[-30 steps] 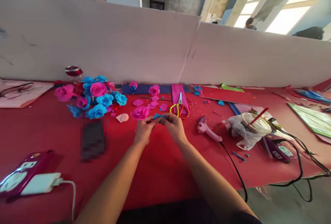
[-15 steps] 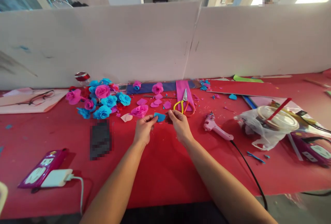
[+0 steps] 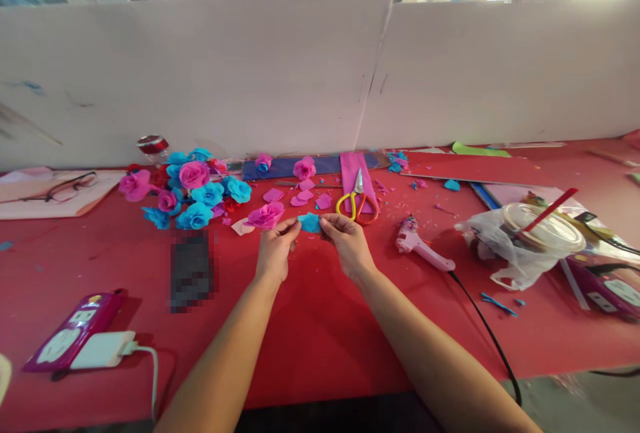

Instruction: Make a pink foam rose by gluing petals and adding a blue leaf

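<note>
Both of my hands meet over the red table (image 3: 310, 326) and pinch a small blue paper petal (image 3: 310, 222) between them. My left hand (image 3: 274, 250) grips its left edge with thumb and fingers closed. My right hand (image 3: 348, 241) pinches its right edge. A finished pink paper rose (image 3: 265, 215) lies just left of the petal. Loose pink petals (image 3: 306, 197) are scattered behind it. Yellow-handled scissors (image 3: 356, 198) rest on a pink paper strip just beyond my right hand.
A heap of blue and pink paper roses (image 3: 193, 186) lies at the left. A pink glue gun (image 3: 420, 250) with a black cord lies at the right, beside a lidded cup in a plastic bag (image 3: 530, 243). A power strip with charger (image 3: 75, 340) sits front left. White boards (image 3: 200, 73) wall the back.
My right hand has closed onto the blue petal's right edge, so both hands hold it now, raised slightly. The camera view shifted a little.
</note>
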{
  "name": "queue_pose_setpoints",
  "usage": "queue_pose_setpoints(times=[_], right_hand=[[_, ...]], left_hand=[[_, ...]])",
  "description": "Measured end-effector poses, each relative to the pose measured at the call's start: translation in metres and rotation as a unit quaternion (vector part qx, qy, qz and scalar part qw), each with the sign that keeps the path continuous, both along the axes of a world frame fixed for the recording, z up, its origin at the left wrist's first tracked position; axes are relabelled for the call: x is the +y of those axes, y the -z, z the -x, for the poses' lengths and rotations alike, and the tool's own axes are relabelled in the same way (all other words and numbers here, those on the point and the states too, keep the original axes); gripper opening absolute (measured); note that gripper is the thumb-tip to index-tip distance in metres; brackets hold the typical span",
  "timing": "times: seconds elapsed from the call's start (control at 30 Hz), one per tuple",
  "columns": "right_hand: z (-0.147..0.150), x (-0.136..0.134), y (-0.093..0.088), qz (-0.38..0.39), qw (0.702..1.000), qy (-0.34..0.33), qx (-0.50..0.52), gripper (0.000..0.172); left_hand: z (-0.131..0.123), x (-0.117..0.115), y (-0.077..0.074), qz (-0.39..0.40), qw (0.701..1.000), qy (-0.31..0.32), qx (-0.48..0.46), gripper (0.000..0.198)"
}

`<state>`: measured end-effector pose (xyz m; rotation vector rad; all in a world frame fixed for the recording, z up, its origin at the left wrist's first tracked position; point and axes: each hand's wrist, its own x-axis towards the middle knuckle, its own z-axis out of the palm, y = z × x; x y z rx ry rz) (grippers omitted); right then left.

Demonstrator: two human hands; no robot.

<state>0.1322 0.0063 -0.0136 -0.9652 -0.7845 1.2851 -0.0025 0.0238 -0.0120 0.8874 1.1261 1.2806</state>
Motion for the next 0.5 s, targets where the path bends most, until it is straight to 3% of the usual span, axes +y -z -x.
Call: queue_pose_setpoints(times=[0.07, 0.17, 0.27, 0.37, 0.5], right_hand=[[-0.0005, 0.0006, 0.0, 0.006, 1.0, 0.016, 0.015, 0.023], [-0.0013, 0.0008, -0.0021, -0.006, 0.998, 0.056, 0.004, 0.022], [-0.001, -0.0008, -0.0058, -0.041, 0.996, 0.071, -0.03, 0.018], [0.0005, -0.0028, -0.0077, -0.069, 0.994, 0.071, -0.051, 0.015], [0.0007, -0.0036, -0.008, -0.065, 0.994, 0.085, -0.037, 0.015]], left_hand=[[0.0002, -0.0004, -0.002, -0.007, 1.0, -0.005, -0.025, 0.03], [0.0002, -0.0029, -0.0061, -0.027, 0.997, 0.041, -0.058, 0.024], [-0.001, -0.0059, -0.0082, -0.03, 0.997, 0.066, -0.039, 0.034], [-0.0023, -0.0067, -0.0074, -0.011, 0.997, 0.072, -0.017, 0.025], [-0.0006, -0.0046, -0.0051, 0.003, 0.996, 0.088, -0.007, 0.036]])
